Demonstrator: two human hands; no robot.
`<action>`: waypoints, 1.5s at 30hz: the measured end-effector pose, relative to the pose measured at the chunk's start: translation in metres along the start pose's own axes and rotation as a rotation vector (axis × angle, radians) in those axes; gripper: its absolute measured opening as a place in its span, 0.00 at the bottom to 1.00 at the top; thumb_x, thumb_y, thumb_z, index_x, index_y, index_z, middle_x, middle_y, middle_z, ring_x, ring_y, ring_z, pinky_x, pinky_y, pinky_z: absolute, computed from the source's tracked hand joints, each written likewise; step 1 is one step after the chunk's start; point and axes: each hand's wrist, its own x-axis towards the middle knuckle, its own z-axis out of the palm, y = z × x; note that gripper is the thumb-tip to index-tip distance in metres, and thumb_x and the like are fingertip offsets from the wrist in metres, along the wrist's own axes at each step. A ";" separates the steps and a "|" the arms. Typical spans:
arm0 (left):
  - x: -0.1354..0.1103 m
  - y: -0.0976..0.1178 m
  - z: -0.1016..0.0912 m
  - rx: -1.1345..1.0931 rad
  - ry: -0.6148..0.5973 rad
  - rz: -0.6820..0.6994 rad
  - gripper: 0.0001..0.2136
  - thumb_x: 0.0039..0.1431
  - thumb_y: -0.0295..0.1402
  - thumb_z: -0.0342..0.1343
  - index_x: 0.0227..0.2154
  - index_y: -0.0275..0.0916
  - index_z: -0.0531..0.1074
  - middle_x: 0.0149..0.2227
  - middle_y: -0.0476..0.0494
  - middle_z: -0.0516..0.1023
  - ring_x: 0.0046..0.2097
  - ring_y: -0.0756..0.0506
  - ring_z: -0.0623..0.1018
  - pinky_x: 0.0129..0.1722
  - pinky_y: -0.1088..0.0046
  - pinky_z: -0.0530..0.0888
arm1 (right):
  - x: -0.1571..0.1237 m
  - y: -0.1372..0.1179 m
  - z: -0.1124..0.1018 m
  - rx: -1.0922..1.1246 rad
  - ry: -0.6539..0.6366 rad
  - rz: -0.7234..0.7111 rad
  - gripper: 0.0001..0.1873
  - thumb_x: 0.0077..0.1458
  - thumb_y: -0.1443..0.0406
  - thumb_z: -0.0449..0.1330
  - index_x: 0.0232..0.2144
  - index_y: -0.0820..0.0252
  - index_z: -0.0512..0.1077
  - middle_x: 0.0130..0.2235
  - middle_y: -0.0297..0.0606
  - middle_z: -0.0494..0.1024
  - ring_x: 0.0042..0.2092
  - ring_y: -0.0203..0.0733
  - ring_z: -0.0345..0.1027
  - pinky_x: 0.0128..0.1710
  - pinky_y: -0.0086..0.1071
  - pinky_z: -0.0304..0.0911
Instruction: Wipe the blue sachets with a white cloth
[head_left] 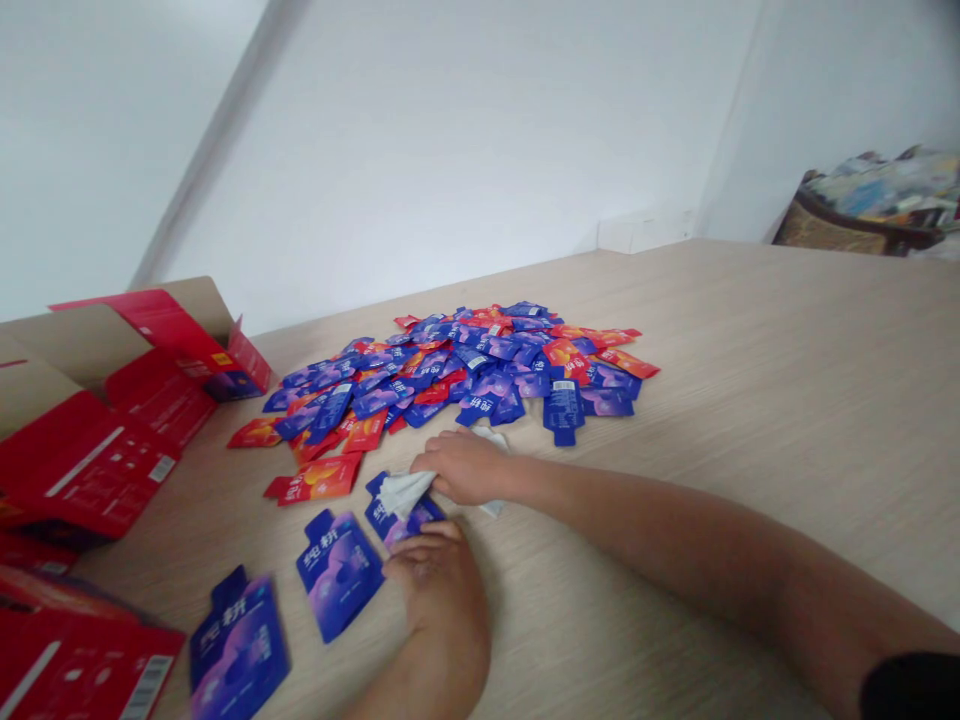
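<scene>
Blue foil sachet on pale wood table.
Right hand grips white cloth against it; left hand pinches its lower edge, fingers curled.

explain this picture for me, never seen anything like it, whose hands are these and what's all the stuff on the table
No machine here: these are a person's own two bare hands. The one picture comes from a camera worn on their head, looking forward and down. On the light wood table lies a heap of blue and red sachets, with a few blue ones set apart. Red-printed cardboard boxes stand open at the left. The right hand grips a crumpled white piece, perhaps a tissue or wipe. The left hand rests on a blue sachet beneath that piece.
</scene>
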 end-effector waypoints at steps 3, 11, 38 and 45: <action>0.000 0.004 0.002 0.021 0.016 -0.011 0.16 0.53 0.19 0.40 0.37 0.26 0.72 0.33 0.19 0.78 0.31 0.35 0.79 0.30 0.63 0.70 | -0.001 0.000 -0.010 0.037 0.056 0.021 0.14 0.55 0.66 0.53 0.44 0.56 0.69 0.39 0.40 0.71 0.44 0.45 0.64 0.43 0.38 0.58; 0.001 0.003 0.001 -0.151 -0.025 -0.032 0.19 0.52 0.17 0.37 0.32 0.23 0.75 0.28 0.25 0.78 0.30 0.38 0.78 0.32 0.63 0.69 | 0.000 -0.029 -0.009 0.078 -0.058 -0.214 0.14 0.54 0.65 0.52 0.44 0.54 0.69 0.40 0.38 0.72 0.40 0.43 0.66 0.37 0.34 0.60; 0.000 0.014 0.005 0.122 -0.040 -0.111 0.18 0.53 0.20 0.39 0.39 0.28 0.72 0.36 0.21 0.79 0.35 0.35 0.79 0.37 0.55 0.70 | -0.002 -0.009 -0.001 0.048 0.032 0.054 0.16 0.54 0.65 0.53 0.46 0.55 0.69 0.40 0.40 0.72 0.44 0.46 0.65 0.42 0.40 0.57; 0.002 0.006 0.001 -0.034 -0.061 -0.056 0.20 0.53 0.18 0.36 0.37 0.23 0.74 0.33 0.20 0.78 0.33 0.36 0.79 0.33 0.59 0.72 | -0.002 -0.026 -0.009 0.165 0.125 -0.086 0.19 0.55 0.67 0.52 0.50 0.53 0.67 0.44 0.39 0.71 0.47 0.43 0.62 0.46 0.38 0.57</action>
